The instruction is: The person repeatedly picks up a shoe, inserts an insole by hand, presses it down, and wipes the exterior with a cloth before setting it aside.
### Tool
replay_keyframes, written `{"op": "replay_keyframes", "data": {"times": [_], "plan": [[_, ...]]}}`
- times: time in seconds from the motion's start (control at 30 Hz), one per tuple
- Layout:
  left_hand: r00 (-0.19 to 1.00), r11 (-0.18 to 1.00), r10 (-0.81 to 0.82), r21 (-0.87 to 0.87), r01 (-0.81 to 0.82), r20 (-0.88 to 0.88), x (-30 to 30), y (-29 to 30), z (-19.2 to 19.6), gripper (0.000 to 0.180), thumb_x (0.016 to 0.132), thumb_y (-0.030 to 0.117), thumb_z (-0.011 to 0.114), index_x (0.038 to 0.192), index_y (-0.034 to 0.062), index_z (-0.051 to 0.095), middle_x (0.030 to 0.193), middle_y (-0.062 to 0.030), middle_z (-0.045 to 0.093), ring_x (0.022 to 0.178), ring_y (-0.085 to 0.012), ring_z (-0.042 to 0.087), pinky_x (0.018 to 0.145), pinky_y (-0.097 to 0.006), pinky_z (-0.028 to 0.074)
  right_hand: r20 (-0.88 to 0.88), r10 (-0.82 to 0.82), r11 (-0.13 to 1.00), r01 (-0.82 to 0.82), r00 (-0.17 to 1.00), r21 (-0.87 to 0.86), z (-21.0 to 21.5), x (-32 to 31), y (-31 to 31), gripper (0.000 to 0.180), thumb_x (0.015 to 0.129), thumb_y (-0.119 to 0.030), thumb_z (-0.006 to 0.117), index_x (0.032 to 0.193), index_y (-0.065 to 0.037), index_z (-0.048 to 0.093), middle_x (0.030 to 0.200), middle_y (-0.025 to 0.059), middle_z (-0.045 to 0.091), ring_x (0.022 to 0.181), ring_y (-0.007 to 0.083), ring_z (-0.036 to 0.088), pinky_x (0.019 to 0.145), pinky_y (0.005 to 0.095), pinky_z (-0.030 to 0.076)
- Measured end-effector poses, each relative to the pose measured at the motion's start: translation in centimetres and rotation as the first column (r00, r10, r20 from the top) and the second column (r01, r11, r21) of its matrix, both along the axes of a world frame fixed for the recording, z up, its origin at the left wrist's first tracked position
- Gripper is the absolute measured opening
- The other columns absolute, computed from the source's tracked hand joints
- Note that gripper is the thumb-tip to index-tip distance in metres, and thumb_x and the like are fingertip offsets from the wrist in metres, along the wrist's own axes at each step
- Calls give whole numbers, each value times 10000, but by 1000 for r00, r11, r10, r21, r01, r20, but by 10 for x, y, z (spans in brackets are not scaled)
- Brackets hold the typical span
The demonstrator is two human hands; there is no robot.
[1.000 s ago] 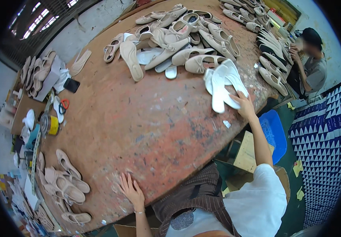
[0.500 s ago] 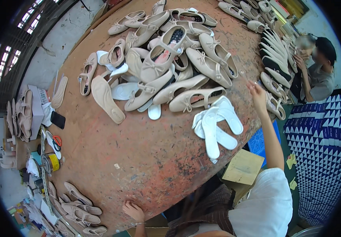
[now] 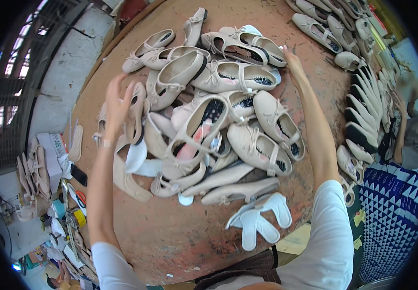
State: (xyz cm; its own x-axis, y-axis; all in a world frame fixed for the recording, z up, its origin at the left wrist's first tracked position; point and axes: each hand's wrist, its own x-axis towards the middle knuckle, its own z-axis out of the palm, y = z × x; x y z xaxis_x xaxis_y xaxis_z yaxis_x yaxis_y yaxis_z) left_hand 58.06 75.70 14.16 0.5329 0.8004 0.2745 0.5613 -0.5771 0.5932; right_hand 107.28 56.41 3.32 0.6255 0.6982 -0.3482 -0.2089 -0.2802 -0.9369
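A heaped pile of beige strap shoes with small bows fills the middle of the table (image 3: 170, 241). At the pile's left side, my left hand (image 3: 118, 99) is raised beside an upright beige shoe (image 3: 135, 113); its slightly blurred fingers are apart and hold nothing that I can see. My right hand (image 3: 293, 63) reaches to the far right of the heap, fingers stretched out next to the toe of a beige shoe (image 3: 272, 52). Whether it touches that shoe is unclear. White insoles (image 3: 259, 222) lie overlapped at the near right of the pile, and a beige insole (image 3: 131, 183) sticks out at the left.
More shoes stand in rows along the right edge (image 3: 359, 116). Left of the pile are a black phone (image 3: 79, 175), orange-handled scissors (image 3: 80, 197) and a yellow-labelled tin (image 3: 77, 218). Blue-and-white patterned boxes (image 3: 392, 217) are stacked at right, below a co-worker's arm (image 3: 401, 130).
My left hand has gone from the near table edge up to the pile's left side. My right hand has moved from right of the heap to its far right. The view has shifted.
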Motion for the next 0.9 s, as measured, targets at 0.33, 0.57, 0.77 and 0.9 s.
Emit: {"op": "replay_keyframes", "data": {"times": [0.33,0.57,0.77,0.9], "plan": [[945,795,-325,-536,284,20,213,121,-109,516,894,464,712,1158,32,612,946,8,607,812,-74,557,695,-207,450,168,460,886,-463,872,-28,21,-15,-19,572,957,-313,627,1444,-55,473,1314,56,596,1203,139,517,1041,302,362],[800,708,-600,-470,528,-6,125,117,-122,376,930,204,610,1227,-27,612,1086,-43,696,954,-121,602,880,-309,489,31,540,840,-541,841,42,31,-100,-42,883,800,-118,783,1545,-142,308,1521,64,376,1391,194,360,1160,344,285],[626,809,-263,-521,-271,-734,-56,-9,-30,894,769,710,557,1055,-131,654,984,-334,674,949,-418,683,879,-442,517,104,751,638,-757,652,139,13,-259,-93,874,816,-122,765,1547,-100,288,1471,138,469,1350,219,431,1115,356,346],[579,791,-284,-528,-308,-764,-195,-62,-9,561,737,467,687,916,-63,653,856,-291,667,853,-426,675,768,-472,531,-182,805,585,-706,564,400,5,-415,-133,852,894,-199,726,1557,-47,214,1544,180,345,1401,226,344,1161,371,276]]}}
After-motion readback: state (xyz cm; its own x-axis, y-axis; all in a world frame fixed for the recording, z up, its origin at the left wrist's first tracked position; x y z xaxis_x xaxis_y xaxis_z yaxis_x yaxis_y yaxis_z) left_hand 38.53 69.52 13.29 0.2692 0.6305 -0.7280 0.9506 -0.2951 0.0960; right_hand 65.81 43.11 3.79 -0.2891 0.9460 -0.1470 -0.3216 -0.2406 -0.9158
